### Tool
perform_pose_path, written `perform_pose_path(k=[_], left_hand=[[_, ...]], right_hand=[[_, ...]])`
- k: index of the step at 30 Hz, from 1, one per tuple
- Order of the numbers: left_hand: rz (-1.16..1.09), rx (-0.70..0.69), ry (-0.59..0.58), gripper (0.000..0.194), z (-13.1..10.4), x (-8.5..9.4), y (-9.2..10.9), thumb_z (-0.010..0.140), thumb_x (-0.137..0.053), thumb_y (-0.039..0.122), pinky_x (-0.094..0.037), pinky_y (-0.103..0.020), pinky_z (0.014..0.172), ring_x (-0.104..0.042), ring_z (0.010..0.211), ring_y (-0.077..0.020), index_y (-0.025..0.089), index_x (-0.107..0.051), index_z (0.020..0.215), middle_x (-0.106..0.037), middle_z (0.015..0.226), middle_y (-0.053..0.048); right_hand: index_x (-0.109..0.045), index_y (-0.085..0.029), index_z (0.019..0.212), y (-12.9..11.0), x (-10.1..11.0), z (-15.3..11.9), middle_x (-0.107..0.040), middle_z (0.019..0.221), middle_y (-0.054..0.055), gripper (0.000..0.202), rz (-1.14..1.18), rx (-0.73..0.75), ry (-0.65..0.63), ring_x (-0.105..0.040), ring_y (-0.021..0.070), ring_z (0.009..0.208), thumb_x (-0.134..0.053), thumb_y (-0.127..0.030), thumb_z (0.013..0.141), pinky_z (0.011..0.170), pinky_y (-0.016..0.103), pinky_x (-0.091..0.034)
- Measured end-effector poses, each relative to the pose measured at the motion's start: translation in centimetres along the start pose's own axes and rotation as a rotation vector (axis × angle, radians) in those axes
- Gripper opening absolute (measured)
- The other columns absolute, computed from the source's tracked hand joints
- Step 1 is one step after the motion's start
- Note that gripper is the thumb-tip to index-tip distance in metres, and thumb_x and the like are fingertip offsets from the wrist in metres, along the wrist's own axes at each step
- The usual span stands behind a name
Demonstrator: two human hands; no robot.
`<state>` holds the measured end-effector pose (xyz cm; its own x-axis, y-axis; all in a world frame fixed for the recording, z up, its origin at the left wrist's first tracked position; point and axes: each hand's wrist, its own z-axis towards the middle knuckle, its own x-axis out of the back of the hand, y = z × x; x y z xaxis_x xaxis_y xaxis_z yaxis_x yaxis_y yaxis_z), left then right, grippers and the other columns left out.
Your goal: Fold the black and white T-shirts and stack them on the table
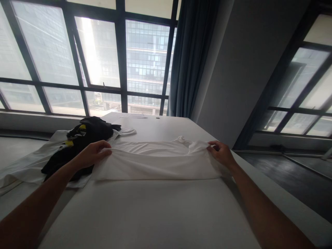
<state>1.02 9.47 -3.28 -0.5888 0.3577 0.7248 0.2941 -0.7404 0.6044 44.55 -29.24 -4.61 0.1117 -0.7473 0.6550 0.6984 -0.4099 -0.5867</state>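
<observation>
A white garment (160, 166), perhaps a T-shirt, stretches across the table between my two hands, its near edge hanging straight and its upper layer sagging a little in the middle. My left hand (100, 151) pinches its left upper corner between thumb and fingers. At the opposite corner my right hand (219, 151) is closed on the fabric in the same way. Behind the raised edge, more of the cloth lies wrinkled, with a small bunched knot of it at the far right.
Left of my hands a black garment with yellow patches (93, 133) lies heaped on other white cloth (23, 169). The white table (155, 214) runs towards the windows (147, 58), with papers (133, 116) at its far end. A dark blue curtain (190, 62) hangs beside a pillar.
</observation>
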Motion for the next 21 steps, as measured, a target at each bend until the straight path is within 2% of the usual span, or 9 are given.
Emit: perform_pose_path(k=[1,3,6,8,10,12,14,18,21], left_hand=[[0.04,0.014,0.04,0.063,0.2,-0.4,-0.4,0.067,-0.057,0.075,-0.05,-0.03,0.072,-0.06,0.077,-0.0207,0.018,-0.066,0.093,-0.069,0.085,-0.003],[0.121,0.058,0.045,0.068,0.5,-1.1,-1.4,0.066,-0.056,0.074,-0.051,-0.032,0.072,-0.061,0.074,-0.0211,0.018,-0.066,0.101,-0.07,0.086,-0.004],[0.162,0.127,-0.076,0.085,0.5,-1.7,-2.7,0.058,-0.059,0.075,-0.052,-0.034,0.076,-0.065,0.077,-0.0233,0.015,-0.062,0.118,-0.072,0.096,-0.008],[0.175,0.157,-0.173,0.097,0.2,-1.4,-3.0,0.054,-0.061,0.075,-0.053,-0.034,0.079,-0.067,0.084,-0.025,0.012,-0.057,0.128,-0.07,0.108,-0.012],[0.207,0.18,-0.282,0.104,-0.2,-0.9,-2.8,0.054,-0.064,0.074,-0.053,-0.034,0.08,-0.067,0.087,-0.0259,0.012,-0.052,0.137,-0.068,0.115,-0.014],[0.24,0.191,-0.385,0.106,-0.7,-0.2,-2.3,0.054,-0.066,0.071,-0.053,-0.033,0.082,-0.067,0.091,-0.0264,0.014,-0.048,0.141,-0.067,0.118,-0.013],[0.279,0.195,-0.424,0.105,-1.0,0.2,-1.6,0.054,-0.068,0.069,-0.051,-0.033,0.085,-0.066,0.097,-0.0273,0.016,-0.047,0.143,-0.067,0.119,-0.012],[0.347,0.238,-0.459,0.099,-1.2,0.8,-0.8,0.056,-0.068,0.068,-0.05,-0.032,0.081,-0.066,0.091,-0.0266,0.016,-0.052,0.138,-0.07,0.101,-0.007],[0.297,0.255,-0.519,0.083,-1.2,1.1,-0.7,0.058,-0.067,0.062,-0.05,-0.029,0.073,-0.066,0.082,-0.0241,0.018,-0.059,0.129,-0.069,0.087,-0.002]], right_hand=[[-0.069,-0.014,0.111,0.2,-0.6,0.1,-0.069,0.074,0.005,0.047,-0.013,-0.004,0.019,-0.06,0.0182,0.064,-0.058,-0.048,0.079,0.063,0.029,-0.048],[-0.066,-0.014,0.121,0.8,-1.7,0.0,-0.073,0.094,0.01,0.049,-0.072,-0.022,-0.047,-0.066,0.0202,0.076,-0.059,-0.04,0.08,0.073,0.03,-0.051],[-0.065,-0.015,0.126,1.9,-2.1,-0.3,-0.071,0.115,0.014,0.053,-0.182,-0.057,-0.253,-0.068,0.0224,0.092,-0.064,-0.036,0.078,0.082,0.029,-0.051],[-0.066,-0.014,0.126,2.6,-1.6,-0.4,-0.071,0.113,0.014,0.054,-0.242,-0.075,-0.326,-0.068,0.0231,0.092,-0.066,-0.042,0.078,0.081,0.029,-0.051],[-0.066,-0.014,0.125,3.1,-1.0,-0.4,-0.073,0.105,0.012,0.057,-0.3,-0.09,-0.326,-0.068,0.023,0.087,-0.068,-0.046,0.077,0.078,0.028,-0.05],[-0.069,-0.014,0.121,3.4,-0.4,-0.3,-0.074,0.095,0.011,0.057,-0.35,-0.115,-0.319,-0.068,0.0232,0.082,-0.07,-0.047,0.075,0.075,0.029,-0.05],[-0.073,-0.014,0.111,3.4,-0.2,-0.2,-0.074,0.09,0.01,0.05,-0.364,-0.141,-0.338,-0.068,0.0234,0.08,-0.071,-0.047,0.073,0.072,0.029,-0.049],[-0.074,-0.015,0.085,3.2,0.6,-0.1,-0.073,0.083,0.009,0.036,-0.257,-0.162,-0.372,-0.065,0.0228,0.078,-0.071,-0.048,0.07,0.069,0.029,-0.047],[-0.071,-0.015,0.085,2.9,1.8,-0.4,-0.071,0.085,0.009,0.043,-0.09,-0.156,-0.363,-0.062,0.0205,0.078,-0.069,-0.056,0.07,0.067,0.028,-0.047]])
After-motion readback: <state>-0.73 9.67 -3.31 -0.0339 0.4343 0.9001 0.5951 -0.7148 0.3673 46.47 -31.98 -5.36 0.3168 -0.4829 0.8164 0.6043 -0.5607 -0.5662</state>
